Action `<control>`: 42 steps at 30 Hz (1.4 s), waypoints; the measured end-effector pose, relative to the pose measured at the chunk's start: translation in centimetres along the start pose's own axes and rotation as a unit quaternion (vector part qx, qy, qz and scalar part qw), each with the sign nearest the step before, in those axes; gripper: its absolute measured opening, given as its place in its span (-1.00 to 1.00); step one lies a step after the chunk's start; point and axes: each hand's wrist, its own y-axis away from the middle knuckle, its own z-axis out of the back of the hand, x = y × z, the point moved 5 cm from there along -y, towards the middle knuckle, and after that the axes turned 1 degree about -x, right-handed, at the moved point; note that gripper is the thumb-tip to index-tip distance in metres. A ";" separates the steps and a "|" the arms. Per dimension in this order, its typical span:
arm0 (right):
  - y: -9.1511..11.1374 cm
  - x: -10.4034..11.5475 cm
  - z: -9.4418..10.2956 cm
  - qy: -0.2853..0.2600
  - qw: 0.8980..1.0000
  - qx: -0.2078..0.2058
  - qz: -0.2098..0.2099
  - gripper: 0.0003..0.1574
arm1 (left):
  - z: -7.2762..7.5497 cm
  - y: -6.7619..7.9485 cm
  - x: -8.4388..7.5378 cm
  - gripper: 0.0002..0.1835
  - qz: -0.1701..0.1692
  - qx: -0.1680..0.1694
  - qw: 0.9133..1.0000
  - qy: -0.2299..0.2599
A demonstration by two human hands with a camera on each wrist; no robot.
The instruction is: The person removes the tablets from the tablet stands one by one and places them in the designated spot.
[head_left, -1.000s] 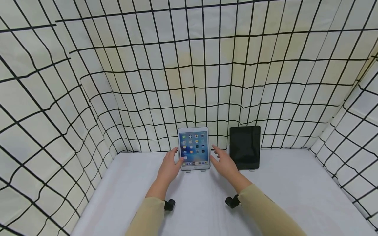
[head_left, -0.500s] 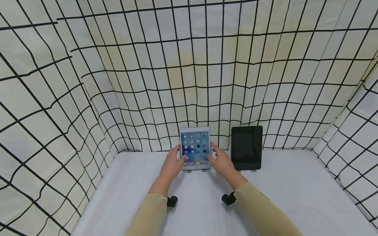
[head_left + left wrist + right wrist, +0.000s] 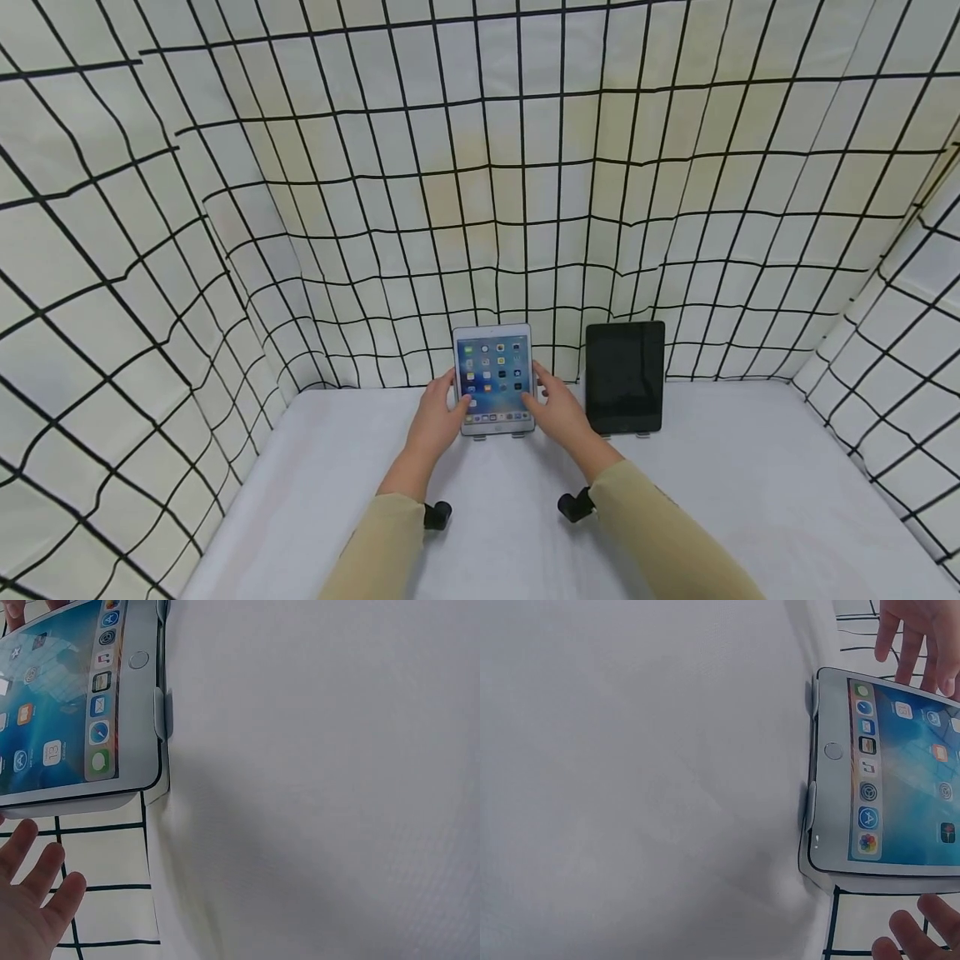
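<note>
A white tablet (image 3: 492, 379) stands tilted back on a stand, its lit screen full of app icons. The left hand (image 3: 437, 417) holds its left edge, thumb over the front near the bottom corner and fingers along the side. On the opposite edge the right hand (image 3: 561, 410) grips in the same way, thumb on the front. The left wrist view shows the tablet's bottom edge (image 3: 139, 742) behind the stand's small front hooks (image 3: 160, 712). Several fingers (image 3: 907, 934) of the right hand are spread beside the tablet in the right wrist view.
A black tablet (image 3: 624, 379) with a dark screen stands to the right, close to the right hand, on its own stand. White cloth (image 3: 495, 517) covers the table. White walls with a black grid (image 3: 502, 192) rise behind and on both sides.
Both hands have closed in on the white tablet: the right hand moved left from beside it onto its edge, and the left thumb came slightly further over the front. The tablets have stayed put.
</note>
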 end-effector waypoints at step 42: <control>0.2 -1.2 -0.2 -0.058 0.990 -0.089 0.092 -0.17 | 0.3 0.1 0.7 -0.18 -0.019 -0.052 0.998 -0.008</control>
